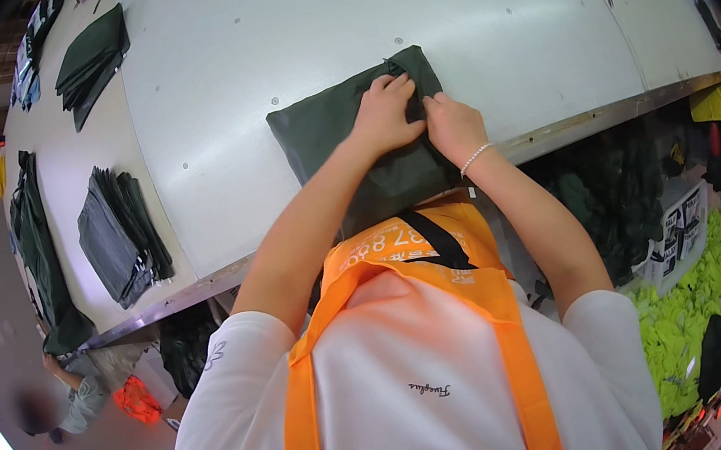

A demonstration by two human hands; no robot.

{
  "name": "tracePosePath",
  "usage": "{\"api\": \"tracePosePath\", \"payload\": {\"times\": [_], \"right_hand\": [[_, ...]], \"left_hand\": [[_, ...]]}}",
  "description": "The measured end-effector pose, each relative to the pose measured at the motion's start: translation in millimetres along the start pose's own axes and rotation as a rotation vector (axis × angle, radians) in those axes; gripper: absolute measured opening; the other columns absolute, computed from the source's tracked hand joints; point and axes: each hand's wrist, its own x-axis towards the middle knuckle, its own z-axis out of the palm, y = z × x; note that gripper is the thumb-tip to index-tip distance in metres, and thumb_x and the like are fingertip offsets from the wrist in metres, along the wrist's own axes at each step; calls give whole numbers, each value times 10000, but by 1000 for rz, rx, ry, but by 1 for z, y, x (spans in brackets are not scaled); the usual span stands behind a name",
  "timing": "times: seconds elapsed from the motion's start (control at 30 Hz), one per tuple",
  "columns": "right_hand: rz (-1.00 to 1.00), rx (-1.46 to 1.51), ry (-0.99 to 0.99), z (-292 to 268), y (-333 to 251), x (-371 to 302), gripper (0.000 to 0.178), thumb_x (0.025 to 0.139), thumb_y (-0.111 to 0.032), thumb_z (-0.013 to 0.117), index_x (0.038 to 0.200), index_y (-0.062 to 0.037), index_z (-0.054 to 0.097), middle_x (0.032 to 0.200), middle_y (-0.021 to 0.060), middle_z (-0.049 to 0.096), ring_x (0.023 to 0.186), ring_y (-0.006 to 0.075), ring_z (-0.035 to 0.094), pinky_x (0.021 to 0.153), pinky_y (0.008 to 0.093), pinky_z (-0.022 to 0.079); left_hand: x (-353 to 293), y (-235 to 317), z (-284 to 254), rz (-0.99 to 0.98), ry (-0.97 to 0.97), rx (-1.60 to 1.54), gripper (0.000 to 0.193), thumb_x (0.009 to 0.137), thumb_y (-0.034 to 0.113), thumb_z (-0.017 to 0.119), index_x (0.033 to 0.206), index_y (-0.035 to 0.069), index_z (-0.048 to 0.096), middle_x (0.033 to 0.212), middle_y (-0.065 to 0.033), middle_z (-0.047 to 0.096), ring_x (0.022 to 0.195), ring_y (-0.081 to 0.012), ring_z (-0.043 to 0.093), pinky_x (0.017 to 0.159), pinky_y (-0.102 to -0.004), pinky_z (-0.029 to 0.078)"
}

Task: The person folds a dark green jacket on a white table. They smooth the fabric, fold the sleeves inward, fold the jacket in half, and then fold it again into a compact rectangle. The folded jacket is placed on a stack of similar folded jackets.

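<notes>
A dark green folded piece of fabric (325, 129), perhaps a garment, lies flat at the table's near edge in front of me. My left hand (387, 115) rests on its upper right part, thumb and fingers curled on a fold of the cloth. At the right edge of the same piece, my right hand (455, 126) has its fingertips pinched together on the cloth. A bunched bit of the fabric shows between and above the hands. What lies under my left palm is hidden.
Stacks of dark folded fabric (116, 234) lie to the left on the white table (219, 52), others at the far right. Below the table's right side are a grey-white bin (676, 233) and a lime green heap (689, 336). Another person (82, 389) is at the lower left.
</notes>
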Motion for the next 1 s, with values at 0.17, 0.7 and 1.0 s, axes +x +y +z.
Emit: {"api": "tracePosePath", "payload": {"times": [0.17, 0.7, 1.0], "right_hand": [[93, 19, 118, -5, -5, 5, 215, 847, -115, 526, 1027, -34, 613, 874, 121, 592, 728, 324, 620, 629, 418, 508], [-131, 134, 233, 24, -30, 44, 99, 856, -130, 533, 837, -71, 611, 773, 93, 570, 693, 304, 599, 580, 400, 486], [-302, 134, 200, 25, -27, 55, 117, 786, -10, 546, 829, 54, 634, 1178, 193, 559, 1087, 330, 522, 923, 388, 436]], "left_hand": [[-15, -13, -27, 126, -22, 46, 609, 786, 311, 658, 1309, 60, 469, 1351, -128, 468, 1272, -333, 393, 1047, -523, 300], [-13, -38, -3, 30, 7, 431, 360, 804, 361, 593, 1100, 162, 639, 1376, -102, 428, 1335, -315, 293, 1066, -574, 209], [-8, -69, -30, -28, 178, 335, 567, 791, 297, 660, 1275, 56, 492, 1290, -153, 502, 1167, -285, 497, 958, -376, 406]]}}
